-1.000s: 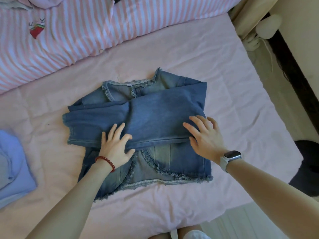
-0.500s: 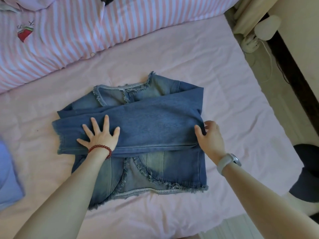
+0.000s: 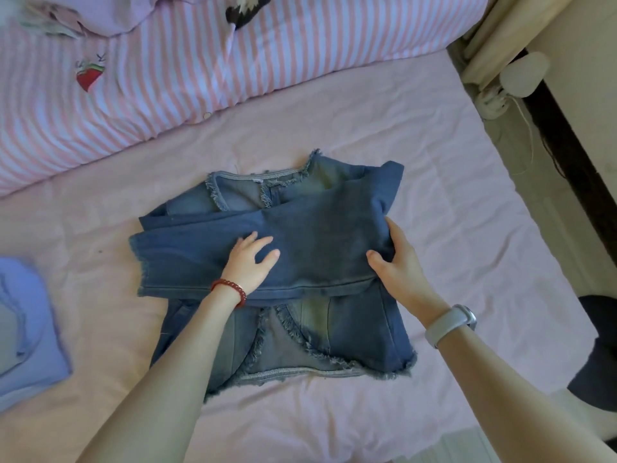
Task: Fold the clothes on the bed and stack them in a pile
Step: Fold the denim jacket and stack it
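Observation:
A blue denim jacket (image 3: 350, 332) with frayed edges lies flat on the pink sheet (image 3: 450, 208), collar toward the duvet. One sleeve (image 3: 187, 262) is folded across the chest, cuff at the left. My left hand (image 3: 248, 262), with a red bead bracelet, presses flat on that sleeve near its middle. My right hand (image 3: 399, 267), with a white watch on the wrist, grips the jacket's right fold at the shoulder, thumb on top of the cloth and the other fingers partly hidden by it.
A folded lilac garment (image 3: 30, 329) lies at the left edge of the bed. A pink-striped duvet (image 3: 200, 68) runs along the far side. The mattress ends at the right by the floor, a white device (image 3: 524, 75) and a dark object (image 3: 597, 349).
My left hand slid right along the folded sleeve toward its middle. My right hand went from lying flat on the sleeve to gripping the jacket's right edge.

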